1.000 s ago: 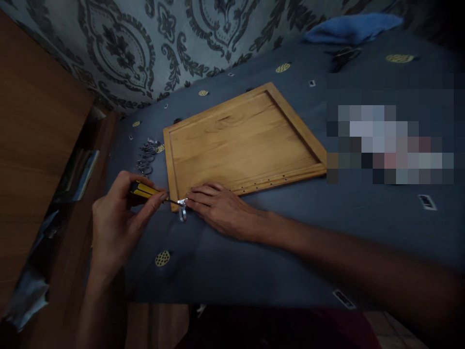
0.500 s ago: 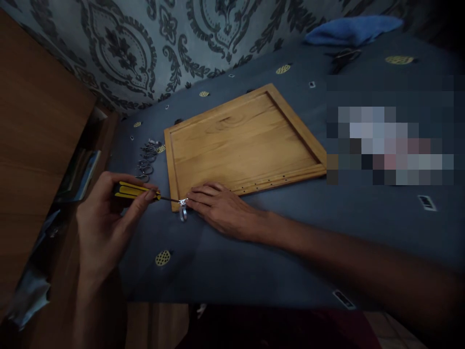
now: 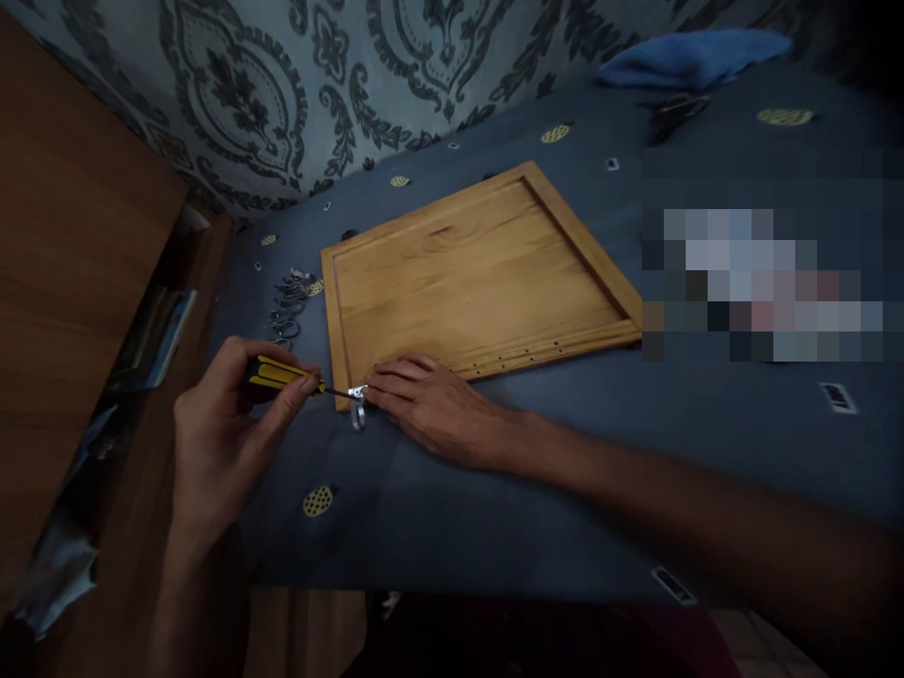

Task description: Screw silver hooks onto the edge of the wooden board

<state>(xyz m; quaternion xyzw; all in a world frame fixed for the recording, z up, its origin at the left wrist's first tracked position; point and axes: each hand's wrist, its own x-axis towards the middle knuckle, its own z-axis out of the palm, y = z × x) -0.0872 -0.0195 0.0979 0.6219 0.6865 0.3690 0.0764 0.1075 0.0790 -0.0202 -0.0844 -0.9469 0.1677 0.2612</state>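
A yellow-and-black screwdriver (image 3: 282, 373) is gripped in my left hand (image 3: 230, 428), with my fingers wrapped round its handle. The shaft points right, and its tip meets a small shiny metal hook (image 3: 358, 405) at the near left corner of a framed wooden board (image 3: 452, 273). My right hand (image 3: 434, 405) lies flat over the board's near edge, fingers stretched out. Its fingertips are right beside the hook; whether they press on it I cannot tell. Several small dark holes run along the near edge, right of my right hand.
Several loose metal hooks (image 3: 288, 306) lie left of the board on the dark blue patterned cloth (image 3: 480, 527). A blue cloth (image 3: 696, 56) and a dark object (image 3: 674, 115) are at the back right. A wooden cabinet (image 3: 85, 188) stands on the left, below a patterned wall (image 3: 339, 85).
My left hand and the screwdriver have shifted a little to the right, bringing the tip further over the hook. My right hand stays in place on the board.
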